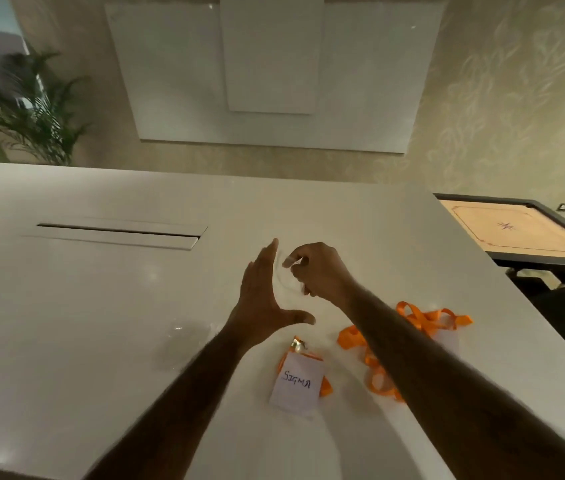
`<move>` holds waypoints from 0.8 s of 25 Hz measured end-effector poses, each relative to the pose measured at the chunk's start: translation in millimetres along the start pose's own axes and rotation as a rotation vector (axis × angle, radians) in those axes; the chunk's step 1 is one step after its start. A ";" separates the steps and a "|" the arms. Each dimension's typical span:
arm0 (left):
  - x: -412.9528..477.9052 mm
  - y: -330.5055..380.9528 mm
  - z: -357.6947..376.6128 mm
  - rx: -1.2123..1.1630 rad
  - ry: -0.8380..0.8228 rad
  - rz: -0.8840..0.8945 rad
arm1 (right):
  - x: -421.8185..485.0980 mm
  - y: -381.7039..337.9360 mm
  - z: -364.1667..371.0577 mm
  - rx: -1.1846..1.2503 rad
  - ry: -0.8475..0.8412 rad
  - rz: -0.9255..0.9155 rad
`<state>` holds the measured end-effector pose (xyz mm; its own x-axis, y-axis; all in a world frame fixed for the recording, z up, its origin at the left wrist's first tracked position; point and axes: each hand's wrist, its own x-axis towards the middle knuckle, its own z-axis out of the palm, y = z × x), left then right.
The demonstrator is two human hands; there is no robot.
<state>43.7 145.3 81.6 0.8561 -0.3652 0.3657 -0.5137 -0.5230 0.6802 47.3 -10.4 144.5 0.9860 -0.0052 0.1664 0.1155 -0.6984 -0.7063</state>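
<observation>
We see the right hand [319, 271] with its fingers curled in, thumb and forefinger pinching the upper edge of a clear sleeve [284, 282]. The sleeve is thin, see-through and blurred, so we can make out little more than its faint outline. It hangs in the air above the table [101, 289], between the two hands.

At 9 o'clock from the sleeve, the left hand [263, 299] is held flat, its fingers straight and together and pointing to 12 o'clock, with the thumb spread wide toward 3 o'clock. Its fingers lie along the sleeve's left edge. We cannot tell whether they touch it.

At 6 o'clock from the hands, a white card [296, 384] with "SIGMA" written on it lies on the table. A small metal clip [297, 344] sits at its top, and an orange strap shows under it. At 4 o'clock, partly under the right forearm, a loose orange lanyard [423, 318] lies in loops. At 8 o'clock, beside the left forearm, another clear plastic piece [179, 337] rests on the table.

Farther out, at 10 o'clock, a long slot [118, 230] is set into the tabletop. At 2 o'clock, beyond the table's edge, stands a carrom board [516, 230]. White wall panels [270, 64] are at 12 o'clock, and a leafy plant [35, 109] stands at 10 o'clock.
</observation>
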 end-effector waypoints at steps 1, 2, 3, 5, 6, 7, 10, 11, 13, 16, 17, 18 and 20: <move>1.1 1.2 6.6 0.023 0.017 -0.005 | 0.3 1.3 -0.8 -0.012 -0.023 -0.017; 1.6 3.5 12.5 0.028 0.068 -0.008 | 0.8 3.5 -1.8 -0.028 -0.043 -0.031; 2.3 5.2 17.8 0.015 0.139 -0.008 | 1.1 6.1 -2.9 -0.047 -0.052 -0.043; 2.2 4.2 25.8 0.000 0.287 0.006 | 1.3 12.2 -7.0 -0.062 -0.054 -0.059; 0.7 3.4 27.5 -0.004 0.317 0.006 | 1.7 14.3 -8.5 -0.044 -0.063 -0.060; -0.1 2.7 28.6 -0.016 0.303 0.000 | 2.3 16.3 -9.3 -0.020 -0.085 -0.061; 0.3 -0.4 28.4 -0.063 0.216 -0.023 | 3.3 14.1 -5.6 0.013 -0.164 -0.063; 2.1 -0.5 27.1 -0.073 0.206 -0.023 | 3.5 11.7 -3.5 0.003 -0.174 -0.067; 8.0 -3.6 24.2 -0.070 0.217 0.023 | 5.0 7.7 0.7 -0.024 -0.142 -0.083; 12.1 -10.2 20.0 -0.080 0.245 0.072 | 7.3 6.1 3.5 0.061 -0.120 -0.041; 13.5 -13.2 18.0 -0.086 0.236 0.078 | 7.5 6.3 2.9 0.110 -0.140 -0.022; 14.5 -16.2 15.8 -0.094 0.226 0.075 | 7.1 6.1 1.8 0.154 -0.171 -0.009; 15.0 -23.0 10.3 -0.095 0.195 0.045 | 7.2 6.4 -0.6 0.245 -0.219 0.038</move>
<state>67.7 143.8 65.0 0.8319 -0.2261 0.5068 -0.5521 -0.4307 0.7139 55.1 -15.3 141.5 0.9895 0.1446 0.0038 0.0774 -0.5074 -0.8583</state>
